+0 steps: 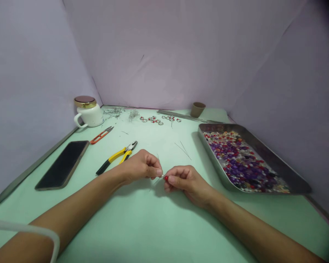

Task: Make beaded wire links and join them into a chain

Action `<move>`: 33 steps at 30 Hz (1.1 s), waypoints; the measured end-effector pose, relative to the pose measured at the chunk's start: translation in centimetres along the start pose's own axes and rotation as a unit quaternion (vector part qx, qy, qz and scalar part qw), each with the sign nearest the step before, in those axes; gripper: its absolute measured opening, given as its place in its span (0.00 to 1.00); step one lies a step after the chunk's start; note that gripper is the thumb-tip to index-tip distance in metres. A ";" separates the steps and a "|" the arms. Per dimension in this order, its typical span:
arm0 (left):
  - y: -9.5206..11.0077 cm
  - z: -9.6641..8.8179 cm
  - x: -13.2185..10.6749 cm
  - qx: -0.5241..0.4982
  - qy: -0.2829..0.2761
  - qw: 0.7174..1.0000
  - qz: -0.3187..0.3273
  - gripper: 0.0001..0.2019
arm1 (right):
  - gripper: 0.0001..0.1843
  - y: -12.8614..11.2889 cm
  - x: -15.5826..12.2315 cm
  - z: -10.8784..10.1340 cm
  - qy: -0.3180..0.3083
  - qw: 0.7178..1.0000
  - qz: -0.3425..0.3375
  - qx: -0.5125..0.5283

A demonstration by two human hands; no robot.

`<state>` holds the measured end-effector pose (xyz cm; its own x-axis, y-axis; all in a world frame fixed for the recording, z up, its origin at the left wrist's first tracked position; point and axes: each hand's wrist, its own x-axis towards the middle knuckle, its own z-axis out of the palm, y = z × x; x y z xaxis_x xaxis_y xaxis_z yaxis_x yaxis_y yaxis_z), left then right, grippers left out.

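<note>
Above the middle of the table, my two hands meet with their fingertips almost touching. My right hand (pixel 183 181) is closed in a pinch on a red bead (pixel 166 178). Thumb and forefinger of my left hand (pixel 146 166) are pressed together at a small pale bead (pixel 162 176) beside the red one. Thin wire ends (pixel 157 181) stick out below the left fingertips. How the beads and wire join is too small to make out. Pliers (pixel 117 157) with yellow and black handles lie just left of my left hand.
A metal tray (pixel 216 166) of mixed beads stands at right. Finished-looking bead clusters (pixel 155 119), long wires (pixel 181 115) and a brown cup (pixel 197 109) are at the back. On the left are a phone (pixel 63 166), orange thread snips (pixel 101 135) and a lidded white mug (pixel 91 115). Loose wires (pixel 183 149) lie ahead.
</note>
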<state>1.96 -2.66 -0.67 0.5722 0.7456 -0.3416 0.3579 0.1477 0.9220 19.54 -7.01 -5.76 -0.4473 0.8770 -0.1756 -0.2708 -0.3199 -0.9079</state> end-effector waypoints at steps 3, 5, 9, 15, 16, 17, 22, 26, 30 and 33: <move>0.0 -0.1 0.0 0.020 0.001 1.000 0.018 0.03 | 0.08 -0.1 0.0 0.0 0.001 1.000 0.004 -0.002; 0.1 -0.2 0.0 0.047 -0.002 0.999 0.028 0.03 | 0.08 -0.3 -0.1 0.1 0.005 1.000 0.008 -0.014; 0.2 -0.2 -0.1 0.071 -0.003 0.997 0.028 0.04 | 0.09 -0.4 0.0 0.4 0.031 0.998 0.008 -0.051; -0.4 0.1 0.4 -0.069 0.008 0.998 -0.013 0.03 | 0.07 -0.3 0.0 0.7 0.106 0.990 -0.040 -0.081; -0.6 0.2 0.5 -0.090 0.012 0.996 -0.019 0.04 | 0.07 -0.3 0.0 0.8 0.115 0.989 -0.044 -0.087; -0.7 0.2 0.6 -0.106 0.015 0.994 -0.025 0.04 | 0.07 -0.3 0.0 0.8 0.123 0.987 -0.047 -0.094; -1.0 0.4 0.8 -0.128 0.024 0.991 -0.032 0.04 | 0.06 -0.4 -0.1 1.2 0.144 0.982 -0.054 -0.112; -0.5 0.7 0.5 -0.127 0.038 0.990 -0.041 0.03 | 0.07 -0.2 -0.1 1.2 0.141 0.984 -0.048 -0.100; -0.3 0.7 0.5 -0.130 0.037 0.989 -0.056 0.03 | 0.08 0.0 0.0 0.9 0.129 0.987 -0.041 -0.090; -0.4 0.5 0.6 -0.099 0.034 0.992 -0.072 0.02 | 0.08 -0.3 -0.1 0.8 0.113 0.983 -0.039 -0.141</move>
<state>2.55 -2.63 -1.38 0.4725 0.7478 -0.4664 0.2763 0.3768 0.8841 19.01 -7.22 -5.15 -0.2249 0.9625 -0.1520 -0.0366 -0.1642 -0.9857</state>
